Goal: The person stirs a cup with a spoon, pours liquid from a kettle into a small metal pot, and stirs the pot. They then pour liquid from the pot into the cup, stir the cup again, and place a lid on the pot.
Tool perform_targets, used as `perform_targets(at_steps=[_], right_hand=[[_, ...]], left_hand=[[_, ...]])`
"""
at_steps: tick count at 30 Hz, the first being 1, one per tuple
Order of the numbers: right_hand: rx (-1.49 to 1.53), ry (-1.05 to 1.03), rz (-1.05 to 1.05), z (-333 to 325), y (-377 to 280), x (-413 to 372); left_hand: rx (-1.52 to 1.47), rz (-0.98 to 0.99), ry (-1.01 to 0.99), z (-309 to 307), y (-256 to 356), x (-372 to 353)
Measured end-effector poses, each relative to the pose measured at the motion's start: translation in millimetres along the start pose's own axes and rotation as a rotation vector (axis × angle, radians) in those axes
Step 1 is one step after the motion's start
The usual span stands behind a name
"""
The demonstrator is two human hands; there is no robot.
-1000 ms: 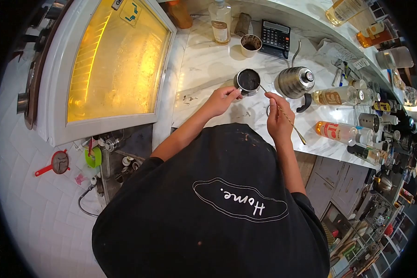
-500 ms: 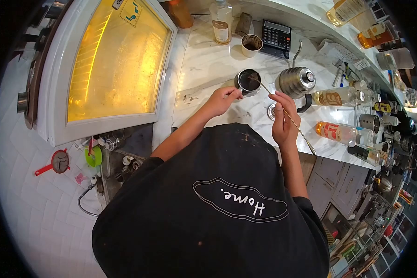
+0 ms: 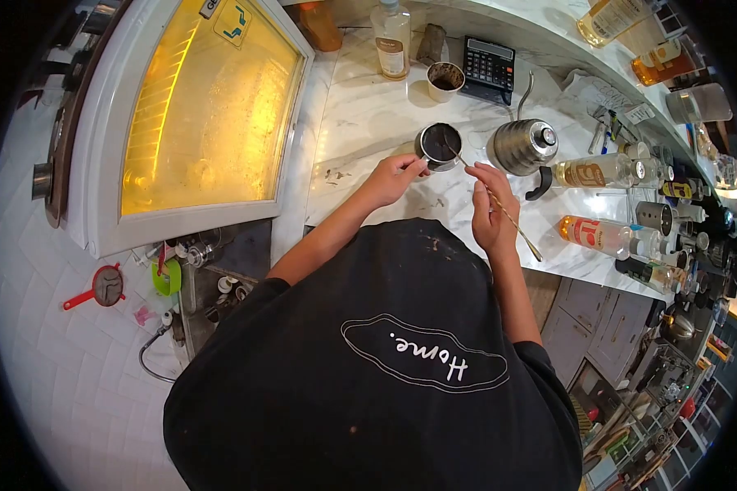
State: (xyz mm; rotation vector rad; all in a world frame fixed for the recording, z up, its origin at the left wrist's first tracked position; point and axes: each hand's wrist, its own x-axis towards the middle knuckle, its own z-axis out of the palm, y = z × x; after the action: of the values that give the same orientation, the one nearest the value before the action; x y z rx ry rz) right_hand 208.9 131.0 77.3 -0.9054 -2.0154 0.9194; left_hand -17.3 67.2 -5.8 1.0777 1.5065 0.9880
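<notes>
Both of my hands work at a metal cup (image 3: 445, 166) with dark contents, standing on the marble counter (image 3: 352, 127). My left hand (image 3: 395, 178) pinches the cup at its near left side. In my right hand (image 3: 494, 209) is a long twisted bar spoon (image 3: 512, 218), held between thumb and fingers. Its lower end dips into the cup, where the dark contents hide the tip; the other end slants out toward my right forearm. Just right of the cup stands a steel gooseneck kettle (image 3: 522, 147) with a black handle.
Beyond the cup are a paper cup (image 3: 445, 81) with dark residue, a calculator (image 3: 489, 69) and a clear bottle (image 3: 391, 41). Bottles (image 3: 594, 173) lie on the right. A glass-fronted fridge door (image 3: 213, 106) borders the counter's left side. A raised shelf (image 3: 540, 20) runs along the back.
My right hand has shifted left and slightly nearer the cup, swinging the bar spoon with it. The round metal piece visible behind that hand is now covered. My left hand stays put.
</notes>
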Motion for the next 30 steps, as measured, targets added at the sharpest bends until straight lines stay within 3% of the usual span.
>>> perform_targets(at_steps=[10,20,26,30], right_hand=[[0.028,-0.045,0.015,-26,-16,-2],[0.02,-0.021,0.038,-9,2,1],[0.197,0.025,0.249,-3,7,1],[0.322,0.118,0.285,-9,9,-3]], left_hand=[[0.024,0.002,0.009,0,0,-1],[0.015,-0.013,-0.003,-1,2,-1],[0.008,-0.008,-0.002,0,1,-1],[0.015,-0.003,0.001,0,3,-2]])
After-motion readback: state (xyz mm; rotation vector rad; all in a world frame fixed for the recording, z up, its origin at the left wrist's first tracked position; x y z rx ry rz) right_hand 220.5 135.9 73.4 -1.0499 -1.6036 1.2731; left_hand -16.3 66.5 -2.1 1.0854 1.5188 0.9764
